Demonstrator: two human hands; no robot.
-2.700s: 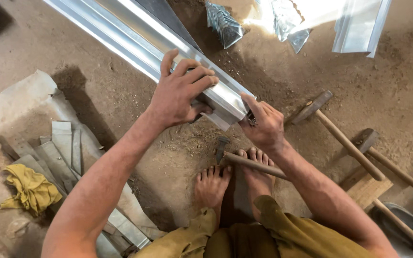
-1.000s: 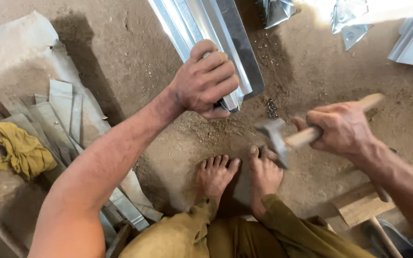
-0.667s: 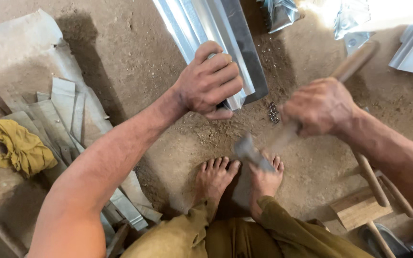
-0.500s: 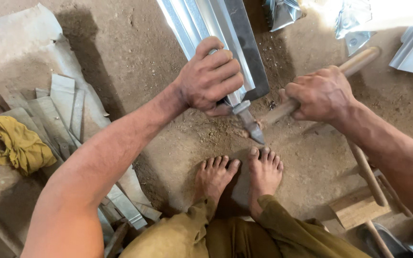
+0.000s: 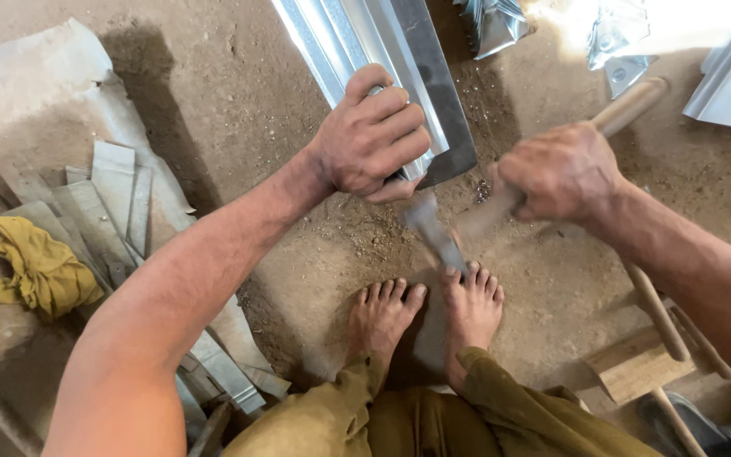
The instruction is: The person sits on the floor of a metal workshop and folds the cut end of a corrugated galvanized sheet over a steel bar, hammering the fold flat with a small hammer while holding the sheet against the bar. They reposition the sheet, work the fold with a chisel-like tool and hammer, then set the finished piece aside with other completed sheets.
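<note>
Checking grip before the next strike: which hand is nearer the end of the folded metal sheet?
Left. The left hand clamps over the near end of the folded metal sheet. The right hand is off to its side, apart from it, gripping the hammer handle.

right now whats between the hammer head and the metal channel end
In the head view, only bare dirt floor with small grit lies between the blurred hammer head and the metal channel end, gripped by the left hand; right hand holds the handle.
</note>
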